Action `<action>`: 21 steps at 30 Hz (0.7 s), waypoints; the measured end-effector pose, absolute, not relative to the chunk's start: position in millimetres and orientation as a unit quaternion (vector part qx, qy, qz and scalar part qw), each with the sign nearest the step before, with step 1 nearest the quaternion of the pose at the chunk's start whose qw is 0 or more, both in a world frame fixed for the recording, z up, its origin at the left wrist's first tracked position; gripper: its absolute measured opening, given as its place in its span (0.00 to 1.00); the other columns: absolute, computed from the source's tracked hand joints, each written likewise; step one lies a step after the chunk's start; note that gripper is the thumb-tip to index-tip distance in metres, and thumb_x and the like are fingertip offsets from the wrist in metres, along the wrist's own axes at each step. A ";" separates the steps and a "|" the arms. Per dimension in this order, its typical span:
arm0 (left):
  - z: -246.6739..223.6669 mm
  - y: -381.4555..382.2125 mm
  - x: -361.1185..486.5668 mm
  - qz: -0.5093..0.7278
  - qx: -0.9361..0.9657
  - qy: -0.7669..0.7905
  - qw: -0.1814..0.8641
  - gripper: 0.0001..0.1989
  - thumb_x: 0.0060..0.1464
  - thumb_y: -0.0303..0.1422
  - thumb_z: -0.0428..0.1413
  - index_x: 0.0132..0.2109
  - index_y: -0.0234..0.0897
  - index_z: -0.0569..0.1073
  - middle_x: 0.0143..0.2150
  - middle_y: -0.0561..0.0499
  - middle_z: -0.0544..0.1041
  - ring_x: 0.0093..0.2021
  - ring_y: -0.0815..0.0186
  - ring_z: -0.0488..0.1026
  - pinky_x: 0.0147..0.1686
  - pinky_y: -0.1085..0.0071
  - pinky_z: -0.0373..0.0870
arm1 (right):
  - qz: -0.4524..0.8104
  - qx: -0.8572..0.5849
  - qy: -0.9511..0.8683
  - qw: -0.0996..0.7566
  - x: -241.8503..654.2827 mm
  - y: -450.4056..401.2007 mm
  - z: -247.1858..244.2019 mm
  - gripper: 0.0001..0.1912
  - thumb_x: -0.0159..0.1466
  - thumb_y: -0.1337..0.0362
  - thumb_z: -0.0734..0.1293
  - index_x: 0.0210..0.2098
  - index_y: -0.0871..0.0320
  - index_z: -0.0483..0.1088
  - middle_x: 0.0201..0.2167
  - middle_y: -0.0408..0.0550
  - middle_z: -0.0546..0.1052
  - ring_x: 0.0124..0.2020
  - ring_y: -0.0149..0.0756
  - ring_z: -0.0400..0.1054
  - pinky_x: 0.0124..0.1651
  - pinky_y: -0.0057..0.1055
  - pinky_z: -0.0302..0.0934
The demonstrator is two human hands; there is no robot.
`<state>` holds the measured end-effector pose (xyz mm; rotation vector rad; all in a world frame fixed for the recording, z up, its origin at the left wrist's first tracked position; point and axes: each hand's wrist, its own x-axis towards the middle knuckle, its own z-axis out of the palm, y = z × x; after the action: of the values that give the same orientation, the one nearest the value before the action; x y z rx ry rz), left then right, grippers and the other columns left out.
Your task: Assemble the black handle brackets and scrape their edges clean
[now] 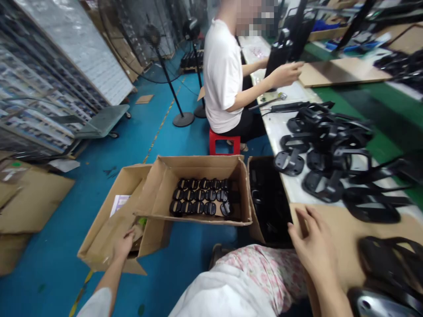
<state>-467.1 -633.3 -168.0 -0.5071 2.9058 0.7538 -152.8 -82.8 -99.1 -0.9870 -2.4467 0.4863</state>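
My left hand [124, 243] reaches down into the open cardboard box [86, 237] on the left, its fingers closed at the edge of a loose cardboard sheet [107, 235]. A small yellow-green item [142, 221] shows just beyond the fingers. My right hand [315, 246] hangs over the table's near edge, fingers apart and holding nothing, next to a sheet of brown cardboard [337, 229]. Between the hands stands another cardboard box [198, 163], in which small black plastic parts [199, 195] are set in rows.
Many black plastic frames [325, 156] cover the worktable [291, 193]; more parts [393, 264] lie close on my right. A dark-filled box [269, 198] stands beneath the table edge. A co-worker [223, 75] sits on a red stool [224, 143]. Fan stands [183, 119] and a trolley [102, 121] occupy the floor.
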 end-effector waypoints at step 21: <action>6.9 -191.5 -209.3 0.386 0.715 0.414 0.411 0.06 0.63 0.36 0.56 0.38 0.46 0.77 0.33 0.47 0.77 0.34 0.60 0.75 0.33 0.62 0.74 | 0.575 -0.450 -0.637 0.248 48.2 -207.9 50.8 0.09 0.64 0.58 0.70 0.42 0.51 0.79 0.37 0.44 0.80 0.40 0.43 0.74 0.46 0.35 0.68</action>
<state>-209.3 -191.5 6.9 1.8006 1.0417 0.9707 48.2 -207.9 50.8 -1.2255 -1.7347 1.5671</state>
